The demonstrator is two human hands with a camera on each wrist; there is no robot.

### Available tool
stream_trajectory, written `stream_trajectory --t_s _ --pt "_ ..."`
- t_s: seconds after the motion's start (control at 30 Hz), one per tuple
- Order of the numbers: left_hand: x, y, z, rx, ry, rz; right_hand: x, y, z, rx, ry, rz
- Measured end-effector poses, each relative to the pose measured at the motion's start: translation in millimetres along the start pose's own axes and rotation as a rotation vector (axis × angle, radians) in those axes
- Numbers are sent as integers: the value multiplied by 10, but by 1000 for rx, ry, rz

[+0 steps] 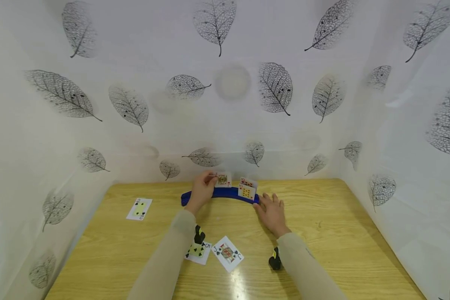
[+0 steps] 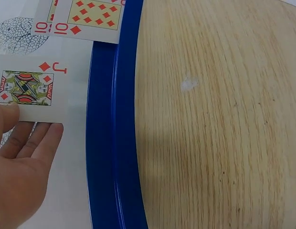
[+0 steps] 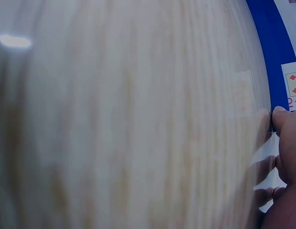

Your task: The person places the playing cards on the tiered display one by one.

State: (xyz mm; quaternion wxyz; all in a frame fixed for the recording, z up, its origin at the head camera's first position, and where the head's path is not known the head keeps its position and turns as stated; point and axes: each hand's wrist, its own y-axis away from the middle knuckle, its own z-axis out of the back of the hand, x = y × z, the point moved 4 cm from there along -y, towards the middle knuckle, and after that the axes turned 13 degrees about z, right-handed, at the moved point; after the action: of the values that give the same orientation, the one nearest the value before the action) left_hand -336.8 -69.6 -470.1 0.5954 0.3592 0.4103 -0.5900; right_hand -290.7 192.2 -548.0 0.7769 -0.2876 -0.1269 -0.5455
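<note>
A curved blue card holder (image 1: 226, 193) lies near the table's back edge. My left hand (image 1: 202, 189) pinches a jack of diamonds (image 1: 223, 179) by its side, thumb on its face, in the left wrist view just apart from the holder (image 2: 102, 143). Two red tens stand in the holder's right part, a ten of diamonds (image 1: 246, 192) in front and a ten (image 1: 249, 182) partly hidden behind it. My right hand (image 1: 273, 213) holds the holder's right end, its thumb (image 3: 280, 117) on the front side; the other fingers are only partly seen in the right wrist view.
A two of clubs or spades (image 1: 139, 208) lies face up at the left. Nearer me lie a five of clubs (image 1: 197, 253), partly covered by my left forearm and wrist strap, and a black-suited jack (image 1: 227, 253). A white leaf-printed curtain (image 1: 232, 137) rises behind the table (image 1: 322, 241).
</note>
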Motion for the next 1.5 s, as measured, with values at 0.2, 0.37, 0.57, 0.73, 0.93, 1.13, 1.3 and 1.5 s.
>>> stream_trajectory --t_s 0.2,0.37,0.57,0.73,0.93,1.13,1.3,1.5 --pt "28 -48 -85 1 35 -13 -11 0 -4 12 -13 -10" --pt "59 -64 -155 0 44 -42 -21 7 -22 16 -22 -15" --pt "110 -80 -191 30 46 -1 -30 0 -29 20 -17 -18" --pt "126 -86 -204 31 44 -5 -39 -5 -31 23 -8 -18" --pt "136 -98 -220 28 43 1 -35 -7 -21 -8 -24 -2" --pt "147 -116 -251 46 32 30 -30 1 -27 -11 -30 -2" --pt "136 -125 -271 51 25 37 -22 2 -22 16 -13 -21" --pt "106 -139 -285 59 20 19 -21 -12 -13 16 -7 -22"
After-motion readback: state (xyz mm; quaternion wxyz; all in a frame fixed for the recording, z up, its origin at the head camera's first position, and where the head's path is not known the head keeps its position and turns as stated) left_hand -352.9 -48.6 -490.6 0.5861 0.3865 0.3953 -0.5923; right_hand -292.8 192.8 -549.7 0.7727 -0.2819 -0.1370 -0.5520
